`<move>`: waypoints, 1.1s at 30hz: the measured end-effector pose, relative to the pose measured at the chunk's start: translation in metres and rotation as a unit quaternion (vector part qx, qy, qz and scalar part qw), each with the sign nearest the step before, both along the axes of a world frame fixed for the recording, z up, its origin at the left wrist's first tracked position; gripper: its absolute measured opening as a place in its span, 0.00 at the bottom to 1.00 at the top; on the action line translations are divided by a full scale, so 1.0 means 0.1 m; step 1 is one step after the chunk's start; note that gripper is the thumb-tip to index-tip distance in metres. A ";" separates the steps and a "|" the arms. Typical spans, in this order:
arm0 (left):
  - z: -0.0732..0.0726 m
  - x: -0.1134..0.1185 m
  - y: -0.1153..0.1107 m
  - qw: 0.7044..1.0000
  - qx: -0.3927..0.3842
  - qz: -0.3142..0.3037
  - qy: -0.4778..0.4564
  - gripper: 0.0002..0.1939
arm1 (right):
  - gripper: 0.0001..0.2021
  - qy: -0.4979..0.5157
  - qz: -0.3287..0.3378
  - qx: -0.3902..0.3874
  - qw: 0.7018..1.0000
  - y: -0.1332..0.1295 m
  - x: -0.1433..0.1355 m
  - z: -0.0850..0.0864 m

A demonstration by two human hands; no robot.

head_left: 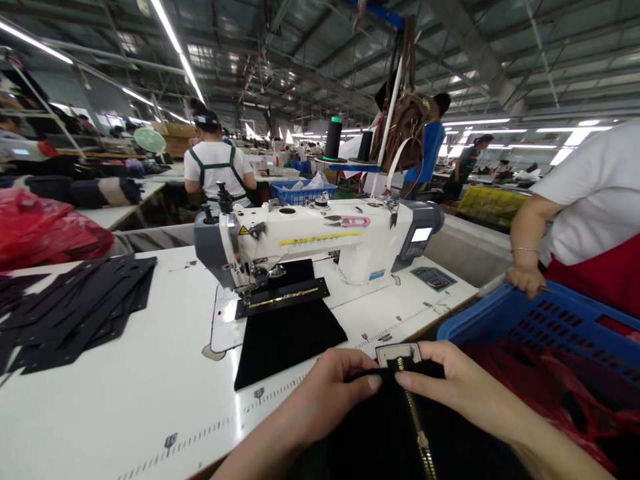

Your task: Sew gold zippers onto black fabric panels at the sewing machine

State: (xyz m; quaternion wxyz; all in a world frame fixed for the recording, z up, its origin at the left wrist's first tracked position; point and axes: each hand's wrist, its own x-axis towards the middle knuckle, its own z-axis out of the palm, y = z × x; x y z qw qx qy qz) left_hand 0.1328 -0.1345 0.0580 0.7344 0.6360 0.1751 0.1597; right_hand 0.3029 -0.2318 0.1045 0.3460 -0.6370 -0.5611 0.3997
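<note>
My left hand [345, 383] pinches the top edge of a black fabric piece [380, 433], thumb in front and fingers behind. On the other side of a gold zipper [415, 417], my right hand [445, 380] grips the same edge. A beige tab with a dark border [393, 353] shows between the hands at the zipper's upper end. Beyond them stands a white sewing machine [320, 230]. Under its needle area lies a black strip with another gold zipper [285, 298], across a second black fabric piece [293, 340].
Dark cut strips [85, 307] are piled at the table's left, near a red plastic bag [45, 227]. A co-worker's hand [526, 277] holds a blue crate [555, 320] at the right. Pink-handled thread snips [350, 221] rest on the machine. Thread cones [333, 140] stand behind it.
</note>
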 end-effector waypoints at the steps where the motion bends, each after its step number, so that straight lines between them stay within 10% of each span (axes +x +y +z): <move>1: -0.01 0.01 0.00 1.000 -0.019 -0.007 -0.004 0.14 | 0.16 0.003 0.005 -0.003 1.000 -0.01 0.01 0.00; 10: -0.12 0.08 -0.01 0.986 -0.160 -0.039 -0.003 0.19 | 0.18 0.046 0.008 -0.057 0.997 -0.04 0.15 -0.07; 19: -0.09 0.15 -0.03 1.000 -0.010 -0.002 -0.001 0.16 | 0.17 0.084 0.033 -0.075 0.993 -0.10 0.19 -0.09; 33: -0.12 0.24 -0.07 0.999 -0.052 0.008 0.001 0.15 | 0.18 -0.019 0.025 -0.046 0.998 -0.13 0.29 -0.16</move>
